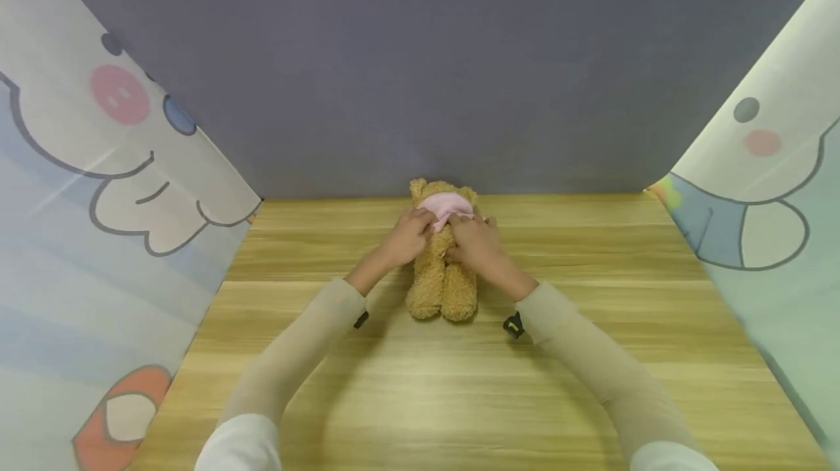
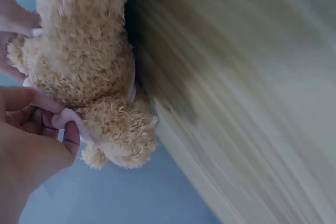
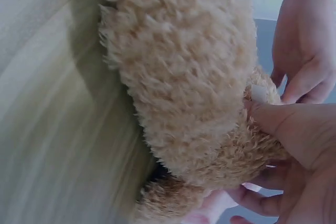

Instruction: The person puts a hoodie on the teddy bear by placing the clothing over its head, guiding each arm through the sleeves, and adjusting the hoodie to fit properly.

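Observation:
A tan, curly-furred teddy bear [image 1: 426, 285] is on the table against the back panel, its legs toward me and its head at the panel. Pink cloth [image 1: 446, 206] spans the bear just below its ears. From the left, my left hand [image 1: 408, 236] pinches a fold of that cloth, as the left wrist view shows with the bunched pink edge [image 2: 68, 120]. On the other side my right hand [image 1: 477, 243] grips the bear's body. Its thumb lies beside a small white tag [image 3: 258, 93], with its fingers round the far side near the cloth. The bear's face is not visible.
The wood-grain table [image 1: 433, 398] ends at a dark grey panel [image 1: 426, 70]. Cartoon-printed sheets [image 1: 52, 274] stand along the left and right sides. A black strap buckle [image 1: 514, 325] hangs at my right cuff.

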The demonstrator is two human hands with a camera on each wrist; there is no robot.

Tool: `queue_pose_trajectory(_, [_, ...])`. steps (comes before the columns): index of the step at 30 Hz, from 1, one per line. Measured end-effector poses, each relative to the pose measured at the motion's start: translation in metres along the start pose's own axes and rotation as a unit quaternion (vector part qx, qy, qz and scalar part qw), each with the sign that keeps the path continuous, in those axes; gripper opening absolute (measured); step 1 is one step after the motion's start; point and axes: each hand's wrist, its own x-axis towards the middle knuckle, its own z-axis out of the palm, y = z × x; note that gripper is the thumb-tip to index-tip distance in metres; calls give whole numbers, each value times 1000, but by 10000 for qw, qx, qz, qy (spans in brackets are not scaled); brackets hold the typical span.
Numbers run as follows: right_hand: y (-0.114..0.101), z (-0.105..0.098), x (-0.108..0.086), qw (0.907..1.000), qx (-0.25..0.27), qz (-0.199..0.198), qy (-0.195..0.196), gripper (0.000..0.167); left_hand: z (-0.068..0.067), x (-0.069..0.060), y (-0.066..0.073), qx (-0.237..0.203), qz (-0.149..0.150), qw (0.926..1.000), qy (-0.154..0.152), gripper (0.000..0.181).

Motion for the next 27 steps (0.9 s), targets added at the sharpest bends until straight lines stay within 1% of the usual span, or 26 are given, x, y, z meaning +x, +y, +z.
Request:
queue_pose_trajectory(1, [1, 0, 1, 9999, 140, 35, 55, 68, 0, -3, 0, -93, -55, 9999, -30, 15])
queue_pose_trajectory(2, [2, 0, 2, 9996, 262, 46, 64, 69, 0, -6, 0, -74, -113, 9999, -99, 15])
queue_pose_trajectory(3, [4, 1, 3, 9993, 369, 50, 60, 72, 1, -9, 0, 22, -188, 9996, -196, 20])
queue_pose_trajectory(6, [9, 4, 7, 9979, 644, 41, 66, 82, 1, -15, -1, 403, -402, 9972, -475, 48])
queue_pose_trajectory(8, [14, 8, 8, 9974, 709, -76, 75, 89, 0, -17, -2, 593, -439, 9960, -502, 62])
queue_pose_trajectory(9, [17, 10, 9, 9974, 701, -163, 72, 92, 0, -18, -3, 615, -411, 9963, -447, 64])
queue_pose_trajectory(11, [22, 14, 10, 9964, 746, -399, 68, 95, 0, -19, -8, 563, -281, 9976, -293, 56])
queue_pose_trajectory(13, [26, 17, 10, 9943, 831, -665, 66, 96, 1, -21, -14, 522, -44, 9985, -130, 42])
queue_pose_trajectory(15, [29, 19, 11, 9923, 901, -839, 102, 94, 3, -21, -19, 489, 199, 9986, -26, 35])
queue_pose_trajectory(17, [30, 20, 14, 9908, 933, -956, 224, 88, 4, -21, -22, 564, 331, 9979, -20, 29])
queue_pose_trajectory(18, [31, 20, 16, 9906, 881, -1005, 302, 84, 5, -21, -22, 615, 333, 9975, -37, 27])
queue_pose_trajectory(19, [31, 21, 17, 9907, 805, -1032, 382, 81, 5, -21, -21, 669, 279, 9973, -74, 28])
queue_pose_trajectory(21, [30, 24, 19, 9903, 541, -1120, 612, 71, 6, -23, -18, 888, 85, 9958, -203, 35])
queue_pose_trajectory(23, [30, 27, 18, 9882, 241, -1240, 866, 54, 7, -24, -13, 1180, -150, 9924, -303, 42])
queue_pose_trajectory(25, [29, 30, 15, 9836, -69, -1362, 1177, 36, 9, -24, -8, 1501, -246, 9880, -257, 41])
queue_pose_trajectory(27, [29, 32, 13, 9785, -301, -1472, 1416, 27, 11, -24, -4, 1754, -186, 9842, -129, 32])
